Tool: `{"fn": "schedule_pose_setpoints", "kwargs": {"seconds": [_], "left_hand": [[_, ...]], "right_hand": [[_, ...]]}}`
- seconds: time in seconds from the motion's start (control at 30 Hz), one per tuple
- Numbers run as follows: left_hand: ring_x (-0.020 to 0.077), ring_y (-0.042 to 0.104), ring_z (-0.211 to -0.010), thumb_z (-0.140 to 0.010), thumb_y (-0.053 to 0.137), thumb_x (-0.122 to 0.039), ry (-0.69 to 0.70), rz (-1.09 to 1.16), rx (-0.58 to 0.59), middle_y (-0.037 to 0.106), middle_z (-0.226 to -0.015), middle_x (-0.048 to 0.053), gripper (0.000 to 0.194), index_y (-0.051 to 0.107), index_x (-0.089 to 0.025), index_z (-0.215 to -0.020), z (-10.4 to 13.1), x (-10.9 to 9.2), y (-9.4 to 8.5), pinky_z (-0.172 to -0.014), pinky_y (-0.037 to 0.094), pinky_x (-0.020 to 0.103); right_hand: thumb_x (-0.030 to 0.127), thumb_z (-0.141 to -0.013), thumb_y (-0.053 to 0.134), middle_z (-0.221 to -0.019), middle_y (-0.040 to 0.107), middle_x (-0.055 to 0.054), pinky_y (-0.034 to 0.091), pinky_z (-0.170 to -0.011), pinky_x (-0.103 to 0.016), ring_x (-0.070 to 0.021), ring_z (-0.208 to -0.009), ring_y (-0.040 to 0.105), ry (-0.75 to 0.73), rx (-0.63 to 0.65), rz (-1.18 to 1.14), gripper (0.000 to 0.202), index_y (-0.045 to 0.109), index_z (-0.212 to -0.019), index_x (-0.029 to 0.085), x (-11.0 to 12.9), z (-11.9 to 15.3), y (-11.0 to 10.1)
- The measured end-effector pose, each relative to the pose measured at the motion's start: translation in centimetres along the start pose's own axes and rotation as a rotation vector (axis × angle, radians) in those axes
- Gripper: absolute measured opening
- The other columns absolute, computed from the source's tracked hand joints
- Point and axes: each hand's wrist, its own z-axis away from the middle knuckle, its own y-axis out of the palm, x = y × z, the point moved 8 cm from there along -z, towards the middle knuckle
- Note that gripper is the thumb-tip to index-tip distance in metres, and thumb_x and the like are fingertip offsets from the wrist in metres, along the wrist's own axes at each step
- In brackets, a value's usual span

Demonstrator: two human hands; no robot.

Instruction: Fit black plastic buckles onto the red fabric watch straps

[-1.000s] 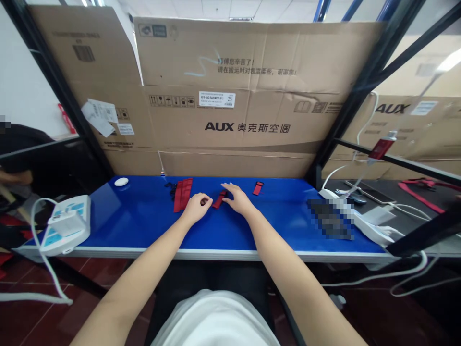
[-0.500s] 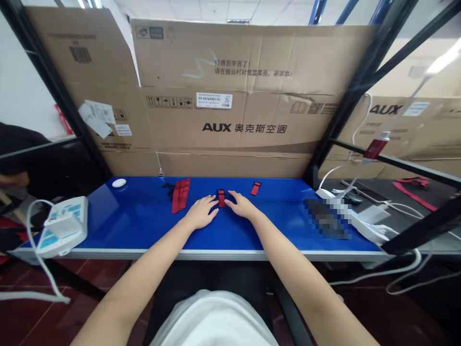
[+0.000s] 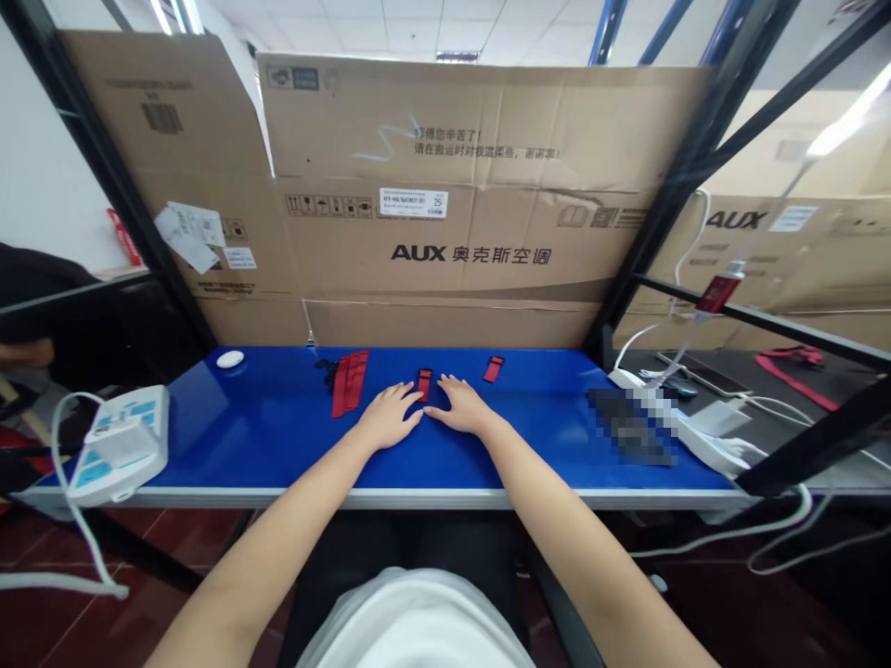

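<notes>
A short red strap with a black buckle [image 3: 424,384] lies on the blue tabletop between my hands. My left hand [image 3: 388,415] rests palm down at its left, fingers stretched out, the fingertips close to the strap's edge. On the other side my right hand [image 3: 462,406] lies open with its fingers spread and its thumb near the strap's lower end. Neither hand grips anything; whether the fingertips touch the strap I cannot tell. Several longer red straps [image 3: 350,382] with black buckles [image 3: 326,373] lie left of my left hand. Another buckled red strap [image 3: 494,368] lies beyond my right hand.
A tall cardboard panel [image 3: 418,288] stands behind the blue table [image 3: 278,445]. At the left are a white device [image 3: 129,445] with a cable and a white round object [image 3: 230,359]. A blurred-out dark item [image 3: 630,427] and a white power strip [image 3: 710,443] lie at the right.
My right hand has shifted slightly left and its thumb now comes near my left thumb. The strap between my hands looks slightly more tilted. The view has tipped up a little.
</notes>
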Motion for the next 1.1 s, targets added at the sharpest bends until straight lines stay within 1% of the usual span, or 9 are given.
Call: {"fn": "schedule_pose_setpoints", "kwargs": {"seconds": [0.2,0.33,0.53,0.67,0.77,0.83,0.9,1.0,1.1], "left_hand": [[0.0321,0.034,-0.14,-0.091,0.046,-0.048,-0.067,0.019,-0.022,0.042,-0.151,0.01,0.052,0.053,-0.022,-0.135,0.1,0.0,-0.5,-0.114,0.026,0.049],[0.0309,0.036,-0.139,-0.091,0.046,-0.046,-0.027,0.042,-0.028,0.044,-0.149,0.012,0.054,0.05,-0.018,-0.138,0.1,-0.4,-0.5,-0.113,0.028,0.047],[0.029,0.041,-0.136,-0.092,0.044,-0.048,0.011,0.057,-0.027,0.048,-0.146,0.015,0.057,0.049,-0.015,-0.138,0.2,-0.6,-0.4,-0.113,0.029,0.044],[0.0278,0.036,-0.14,-0.093,0.042,-0.049,-0.019,0.052,-0.039,0.042,-0.15,0.014,0.06,0.044,-0.014,-0.142,0.0,0.2,-0.3,-0.115,0.026,0.043],[0.0281,0.028,-0.144,-0.093,0.04,-0.046,-0.1,0.027,-0.012,0.034,-0.154,0.015,0.06,0.042,-0.013,-0.143,-0.3,1.6,0.1,-0.117,0.02,0.044],[0.0287,0.025,-0.145,-0.093,0.04,-0.047,-0.15,0.028,0.018,0.03,-0.155,0.015,0.062,0.042,-0.013,-0.143,-0.5,2.5,0.6,-0.118,0.018,0.045],[0.0282,0.023,-0.145,-0.093,0.037,-0.048,-0.168,0.036,0.032,0.029,-0.156,0.014,0.061,0.041,-0.014,-0.144,-0.6,3.0,0.9,-0.118,0.018,0.046],[0.0273,0.024,-0.145,-0.095,0.034,-0.045,-0.167,0.031,0.031,0.029,-0.156,0.013,0.058,0.041,-0.016,-0.144,-0.7,3.2,1.2,-0.117,0.018,0.046],[0.0273,0.024,-0.145,-0.095,0.034,-0.046,-0.165,0.023,0.039,0.03,-0.156,0.013,0.059,0.041,-0.015,-0.144,-0.7,3.3,1.3,-0.117,0.018,0.045]], "right_hand": [[0.063,-0.087,0.045,-0.154,0.031,-0.02,0.017,-0.118,-0.046,-0.0326,-0.144,0.025,0.008,-0.027,0.037,0.081,0.041,-0.144,0.006,0.0,-0.2,0.6],[0.06,-0.088,0.044,-0.154,0.032,-0.02,0.017,-0.118,-0.046,-0.0334,-0.144,0.026,0.015,-0.047,0.055,0.078,0.041,-0.143,0.005,0.3,-0.2,0.7],[0.058,-0.09,0.042,-0.154,0.033,-0.018,0.016,-0.118,-0.044,-0.0311,-0.144,0.025,-0.03,-0.064,0.076,0.075,0.04,-0.144,0.006,1.0,-0.2,0.8],[0.068,-0.089,0.034,-0.157,0.026,-0.015,0.013,-0.119,-0.045,-0.03,-0.147,0.019,0.008,-0.009,0.084,0.084,0.033,-0.149,0.009,0.6,-0.4,1.5],[0.074,-0.087,0.026,-0.159,0.02,-0.013,0.01,-0.119,-0.046,-0.0299,-0.148,0.014,0.047,0.031,0.087,0.092,0.028,-0.151,0.009,0.4,-0.5,1.8],[0.074,-0.088,0.022,-0.159,0.019,-0.012,0.009,-0.12,-0.046,-0.0291,-0.148,0.013,0.057,0.042,0.09,0.091,0.026,-0.152,0.01,0.4,-0.5,1.9],[0.071,-0.089,0.021,-0.16,0.017,-0.011,0.008,-0.12,-0.045,-0.0281,-0.148,0.012,0.06,0.053,0.094,0.087,0.025,-0.152,0.011,0.5,-0.5,1.9],[0.069,-0.091,0.021,-0.16,0.017,-0.011,0.008,-0.12,-0.045,-0.0276,-0.149,0.012,0.067,0.062,0.101,0.084,0.025,-0.153,0.012,0.5,-0.5,1.9],[0.069,-0.091,0.021,-0.16,0.017,-0.011,0.008,-0.12,-0.045,-0.0279,-0.148,0.012,0.067,0.062,0.106,0.085,0.025,-0.152,0.011,0.6,-0.5,1.9]]}}
